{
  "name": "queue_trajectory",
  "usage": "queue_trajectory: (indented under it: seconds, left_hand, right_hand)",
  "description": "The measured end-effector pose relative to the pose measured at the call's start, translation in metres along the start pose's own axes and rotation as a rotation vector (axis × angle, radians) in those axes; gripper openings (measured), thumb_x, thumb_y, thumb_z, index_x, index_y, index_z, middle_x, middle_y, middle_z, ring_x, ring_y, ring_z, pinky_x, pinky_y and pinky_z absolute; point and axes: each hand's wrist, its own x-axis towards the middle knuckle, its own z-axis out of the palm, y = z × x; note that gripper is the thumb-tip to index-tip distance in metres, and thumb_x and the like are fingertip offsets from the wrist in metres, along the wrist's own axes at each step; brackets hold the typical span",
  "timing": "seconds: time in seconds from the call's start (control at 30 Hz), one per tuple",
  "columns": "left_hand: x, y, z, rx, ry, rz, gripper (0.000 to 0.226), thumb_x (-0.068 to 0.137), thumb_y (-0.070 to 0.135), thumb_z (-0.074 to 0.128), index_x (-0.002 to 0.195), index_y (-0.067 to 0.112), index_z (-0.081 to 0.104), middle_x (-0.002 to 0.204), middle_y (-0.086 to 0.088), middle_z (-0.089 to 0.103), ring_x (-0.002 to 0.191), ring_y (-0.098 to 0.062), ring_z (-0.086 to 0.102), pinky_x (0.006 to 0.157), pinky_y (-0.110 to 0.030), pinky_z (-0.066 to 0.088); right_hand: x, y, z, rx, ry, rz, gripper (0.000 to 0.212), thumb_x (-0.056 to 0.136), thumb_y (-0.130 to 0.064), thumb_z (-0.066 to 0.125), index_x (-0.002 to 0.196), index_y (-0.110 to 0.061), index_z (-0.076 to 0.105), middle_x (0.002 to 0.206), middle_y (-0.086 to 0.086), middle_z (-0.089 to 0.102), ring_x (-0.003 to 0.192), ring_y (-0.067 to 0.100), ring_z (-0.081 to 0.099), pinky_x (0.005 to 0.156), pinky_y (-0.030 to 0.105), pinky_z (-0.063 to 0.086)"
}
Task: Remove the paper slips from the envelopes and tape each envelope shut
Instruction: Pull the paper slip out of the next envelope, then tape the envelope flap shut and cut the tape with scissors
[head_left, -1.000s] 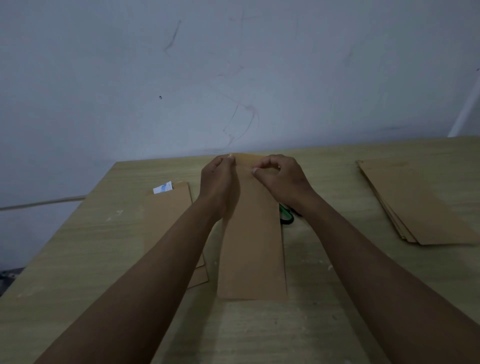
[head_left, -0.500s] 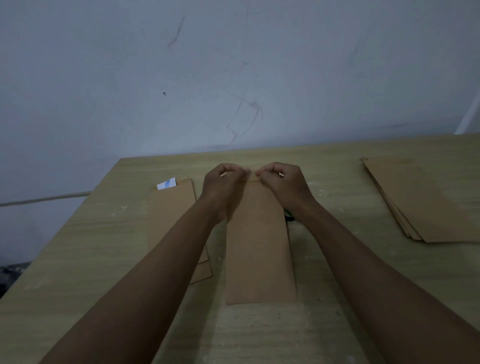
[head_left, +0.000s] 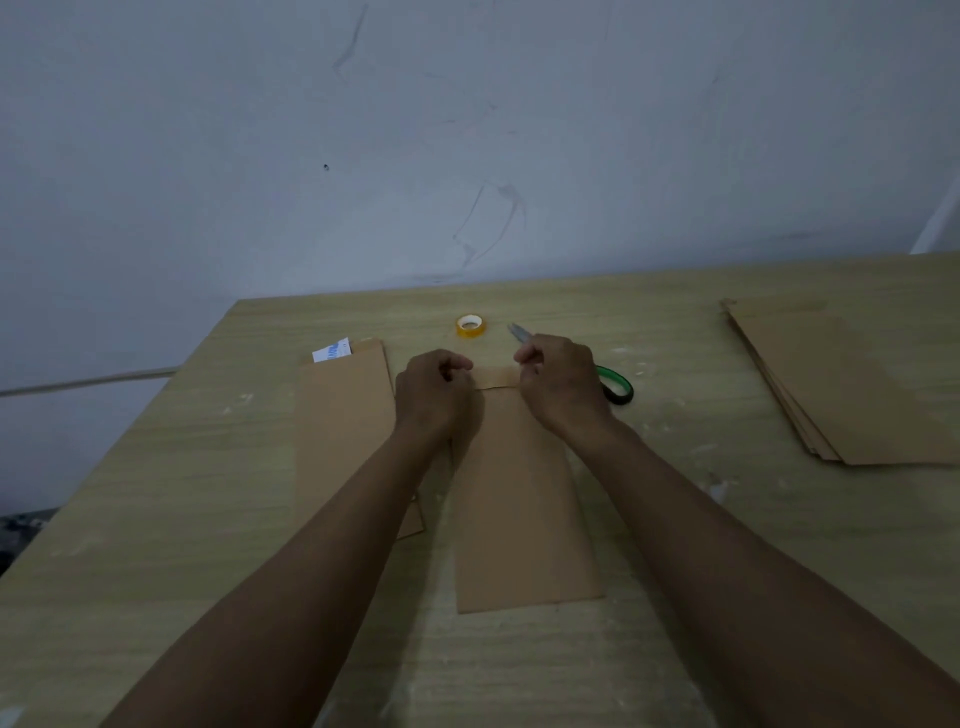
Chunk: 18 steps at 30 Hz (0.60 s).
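A long brown envelope (head_left: 524, 499) lies lengthwise on the wooden table (head_left: 156, 519) in front of me, its top flap folded down. My left hand (head_left: 434, 395) and my right hand (head_left: 561, 382) have curled fingers at the two ends of that folded flap, pressing it. To the left lie other brown envelopes (head_left: 343, 421), and a white and blue paper slip (head_left: 332, 352) sticks out at their top. A small roll of yellow tape (head_left: 470, 325) stands just beyond my hands.
Green-handled scissors (head_left: 615, 387) lie behind my right hand, blades pointing toward the tape. A stack of several brown envelopes (head_left: 852, 384) sits at the right. The table's far edge meets a grey wall; its left edge runs diagonally.
The envelope's flap has been folded down toward me and both hands came nearer with it. The tape roll and the scissor blades have come into view behind them.
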Motion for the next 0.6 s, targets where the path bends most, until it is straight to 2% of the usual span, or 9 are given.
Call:
queue_trajectory:
  seconds: [0.1,0.2,0.33,0.47,0.6]
  left_hand:
    - [0.0,-0.005,-0.001,0.123,-0.037,0.084,0.022,0.089,0.01,0.057,0.097,0.019,0.076,0.099,0.003,0.073,0.089,-0.011,0.063,0.076,-0.022,0.042]
    - [0.0,-0.009,0.0,0.213,-0.04,0.145,0.021,0.09,0.011,0.058,0.099,0.018,0.076,0.099,0.001,0.072,0.09,-0.014,0.061,0.077,-0.025,0.044]
    - [0.001,-0.013,0.003,0.399,-0.021,0.227,0.022,0.089,0.017,0.06,0.105,0.02,0.074,0.112,-0.006,0.068,0.11,-0.026,0.054,0.087,-0.039,0.047]
    - [0.014,-0.009,0.004,0.338,-0.009,0.185,0.024,0.085,0.023,0.06,0.104,0.022,0.074,0.118,-0.005,0.066,0.115,-0.026,0.055,0.093,-0.04,0.047]
    - [0.046,-0.005,0.003,0.301,0.014,0.18,0.037,0.088,0.035,0.061,0.12,0.018,0.071,0.127,-0.004,0.067,0.124,-0.025,0.056,0.103,-0.041,0.044]
  right_hand:
    - [-0.002,0.003,0.001,-0.099,-0.018,-0.032,0.025,0.088,-0.005,0.053,0.097,-0.015,0.074,0.107,0.009,0.072,0.098,0.027,0.066,0.083,0.036,0.055]
    - [-0.003,0.004,0.002,-0.208,-0.036,-0.043,0.025,0.089,-0.011,0.055,0.102,-0.02,0.074,0.107,0.003,0.072,0.101,0.024,0.065,0.085,0.035,0.053]
    - [-0.002,0.005,0.003,-0.318,-0.043,-0.025,0.027,0.087,-0.013,0.056,0.105,-0.026,0.073,0.111,0.001,0.069,0.105,0.022,0.062,0.08,0.03,0.047]
    - [0.01,-0.004,0.006,-0.298,-0.004,-0.012,0.023,0.085,-0.02,0.059,0.103,-0.025,0.072,0.112,0.002,0.067,0.109,0.024,0.057,0.086,0.036,0.049]
    - [0.039,-0.015,0.022,-0.217,0.026,-0.012,0.021,0.087,-0.03,0.056,0.099,-0.023,0.073,0.106,0.001,0.07,0.103,0.027,0.061,0.084,0.038,0.051]
